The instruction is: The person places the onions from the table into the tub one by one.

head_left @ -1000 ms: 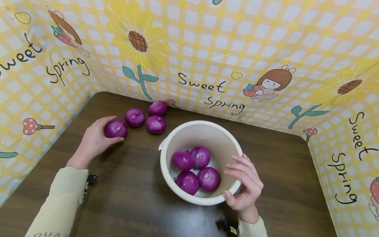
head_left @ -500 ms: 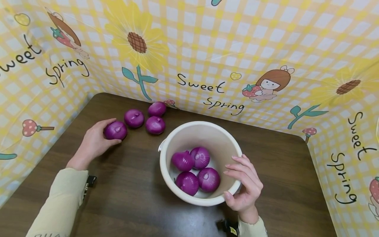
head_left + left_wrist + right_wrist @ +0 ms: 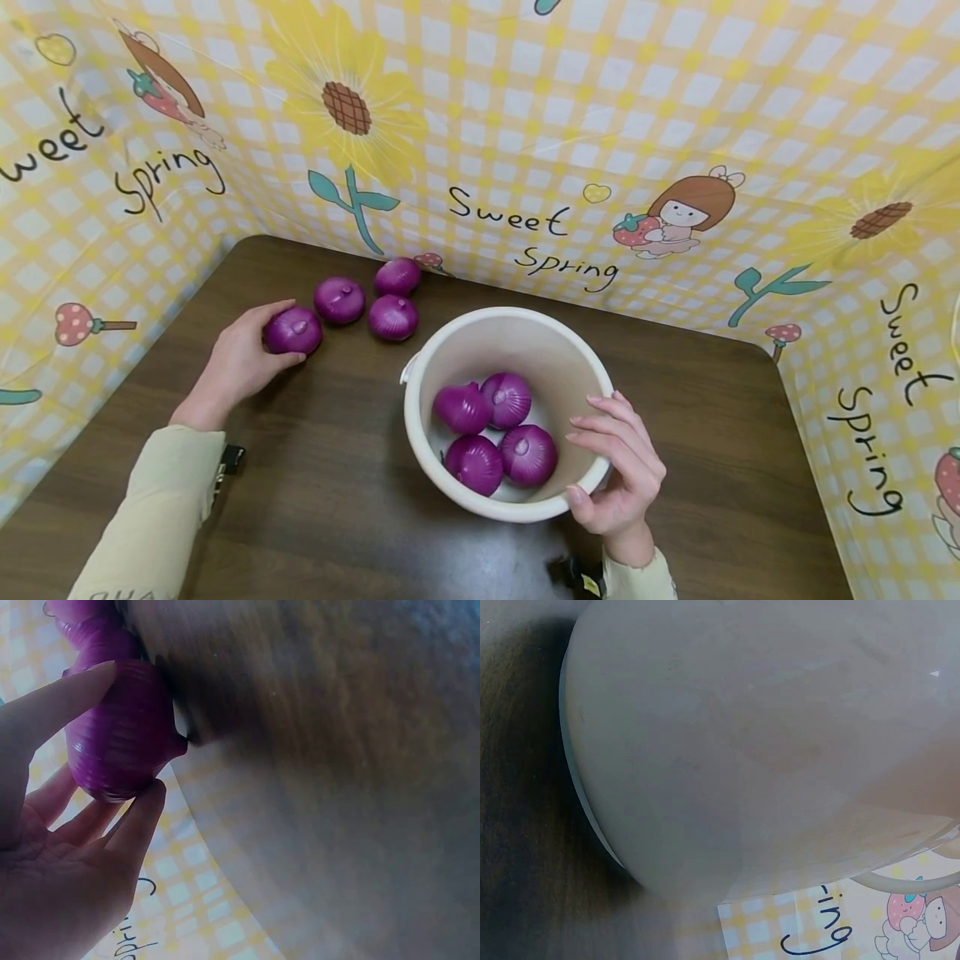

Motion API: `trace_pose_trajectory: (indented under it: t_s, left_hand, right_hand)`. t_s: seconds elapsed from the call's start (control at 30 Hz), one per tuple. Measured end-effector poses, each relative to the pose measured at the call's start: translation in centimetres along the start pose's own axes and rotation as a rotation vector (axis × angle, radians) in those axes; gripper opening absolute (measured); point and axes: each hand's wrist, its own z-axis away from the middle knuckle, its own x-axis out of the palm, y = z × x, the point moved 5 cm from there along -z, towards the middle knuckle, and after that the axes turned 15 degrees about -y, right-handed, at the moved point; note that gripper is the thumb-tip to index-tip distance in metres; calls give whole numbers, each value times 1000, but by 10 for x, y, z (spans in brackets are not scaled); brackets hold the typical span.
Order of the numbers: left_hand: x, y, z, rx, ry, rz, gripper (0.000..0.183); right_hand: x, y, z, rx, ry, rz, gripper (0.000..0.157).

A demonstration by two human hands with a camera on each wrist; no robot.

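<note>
Yellow-and-white checked cloth (image 3: 510,125), printed with sunflowers and "Sweet Spring", stands around a dark wooden table (image 3: 322,483). From where I stand, the person's left hand (image 3: 243,350) has thumb and fingertips spread just wide enough to pinch a purple onion (image 3: 292,331), thumb on the near side, fingers on the far. Close to the left of that grip runs the table's left edge; the far edge lies beyond it, while brown wood stretches toward the person and across to the bucket. One stubby end of the held onion faces up at the head camera, and the left wrist view shows a small tip pointing down at the tabletop, so its axis is near upright; I can't tell whether that tip touches. Just beside the grip, beyond and to the right, sits a second onion (image 3: 340,300), with a nearer one (image 3: 393,317) and a farther one (image 3: 397,276) past it. Well to the right, a cream bucket (image 3: 510,511) holds four onions (image 3: 529,455); the right hand (image 3: 626,467) grips its right rim, fingers bent inside.
</note>
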Motion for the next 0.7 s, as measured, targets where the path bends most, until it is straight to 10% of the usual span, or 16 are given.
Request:
trace_pose_trajectory:
  t_s: [0.7]
  left_hand:
    - [-6, 13, 3, 33, 54, 1, 77]
  right_hand:
    - [0, 0, 1, 7, 4, 3, 50]
